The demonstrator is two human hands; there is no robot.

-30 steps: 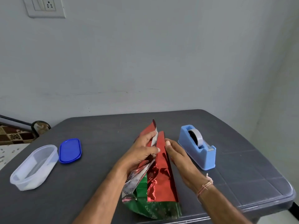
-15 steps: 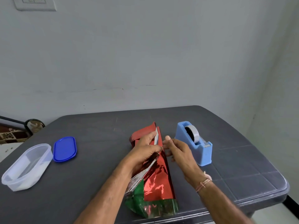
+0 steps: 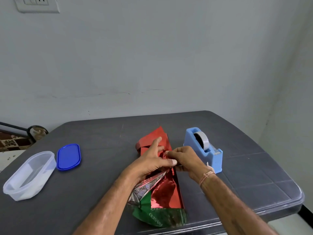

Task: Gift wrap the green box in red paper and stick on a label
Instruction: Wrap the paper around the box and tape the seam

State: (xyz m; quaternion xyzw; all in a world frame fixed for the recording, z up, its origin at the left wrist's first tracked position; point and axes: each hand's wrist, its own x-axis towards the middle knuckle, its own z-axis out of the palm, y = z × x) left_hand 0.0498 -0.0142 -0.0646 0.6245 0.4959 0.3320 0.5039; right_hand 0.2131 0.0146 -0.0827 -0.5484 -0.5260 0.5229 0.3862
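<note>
Two hands meet over the parcel at the middle of the table (image 3: 101, 136), and each has its own job. The left hand (image 3: 152, 160) lies on the red paper (image 3: 169, 192) with fingers stretched toward 12 o'clock and the thumb reaching to 3 o'clock. It appears to press the fold flat so the slippery foil cannot spring open. The right hand (image 3: 184, 158) comes in from 3 o'clock with fingers curled, pinching the overlapping edge of the paper right beside the left thumb. Whether a bit of tape sits in that pinch cannot be told.

The green box (image 3: 157, 217) lies lengthwise inside the wrap, from 12 to 6 o'clock, with its near end uncovered at 6 o'clock by the table's edge. A silvery underside flap pokes out below the left palm, so the long seam looks unfinished and the ends unfolded.

At 2 o'clock from the hands stands the tape dispenser (image 3: 210, 160), within easy reach of the right hand, probably so the seam can stay held while tape is torn. Off at 9 o'clock sit a blue lid (image 3: 68, 156) and a clear tub (image 3: 28, 175), well apart from the work.
</note>
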